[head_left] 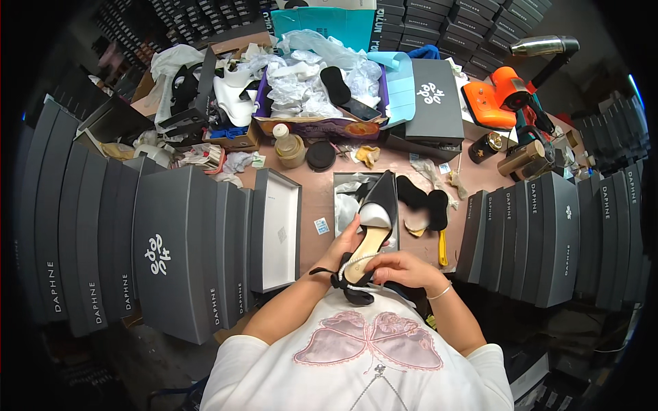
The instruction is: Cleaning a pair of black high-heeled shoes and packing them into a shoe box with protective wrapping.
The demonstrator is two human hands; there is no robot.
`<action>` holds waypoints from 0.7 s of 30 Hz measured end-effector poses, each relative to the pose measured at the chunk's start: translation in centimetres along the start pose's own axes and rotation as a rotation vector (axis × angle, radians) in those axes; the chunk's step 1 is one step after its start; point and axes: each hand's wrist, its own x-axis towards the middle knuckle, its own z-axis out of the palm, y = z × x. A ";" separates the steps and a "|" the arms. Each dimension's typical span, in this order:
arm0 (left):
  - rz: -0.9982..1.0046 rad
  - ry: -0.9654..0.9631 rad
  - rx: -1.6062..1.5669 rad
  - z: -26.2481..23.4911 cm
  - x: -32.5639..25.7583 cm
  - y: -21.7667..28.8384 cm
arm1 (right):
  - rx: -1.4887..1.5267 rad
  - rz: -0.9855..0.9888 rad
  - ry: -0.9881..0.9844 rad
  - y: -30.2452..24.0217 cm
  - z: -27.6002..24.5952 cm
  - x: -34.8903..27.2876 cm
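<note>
A black pointed shoe (373, 240) with a beige insole, a white pad in its toe, a pearl strap and a black bow is held in front of my chest, toe away from me. My left hand (345, 243) is closed around its left side. At the heel end, my right hand (406, 269) has its fingers bent and pressed together at the pearl strap (358, 262); its fingertips are partly hidden. Beneath the shoe lies an open shoe box (336, 188) with white paper inside. A box lid (279, 233), pale inside, stands to the left.
Dark grey shoe boxes (181, 253) stand in rows on both sides. Behind are a purple-edged carton (322, 128) of crumpled plastic, a bottle (288, 147) and a round black tin (321, 156). At right lie black pads (437, 210), a yellow-handled tool (443, 248) and an orange device (490, 103).
</note>
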 end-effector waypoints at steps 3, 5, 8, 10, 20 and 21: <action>0.110 0.029 0.329 -0.6 -1.9 0.3 | -0.803 -0.211 0.612 -4.5 0.5 -0.1; 0.168 0.082 0.222 1.1 -2.1 -1.0 | -1.157 -0.393 0.659 -3.5 -0.5 2.1; 0.199 0.186 0.162 0.4 -1.9 -2.1 | -1.475 -0.476 0.714 -1.5 -0.6 4.2; 0.284 0.273 0.159 1.1 -2.3 -2.6 | -1.617 -0.468 0.746 0.5 -0.7 5.4; 0.269 0.355 -0.027 -2.3 -4.0 -2.3 | -1.079 -0.526 0.774 2.0 -1.5 4.8; 0.270 0.367 -0.016 -2.1 -4.1 -2.3 | -1.033 -0.475 0.845 2.2 -2.1 4.5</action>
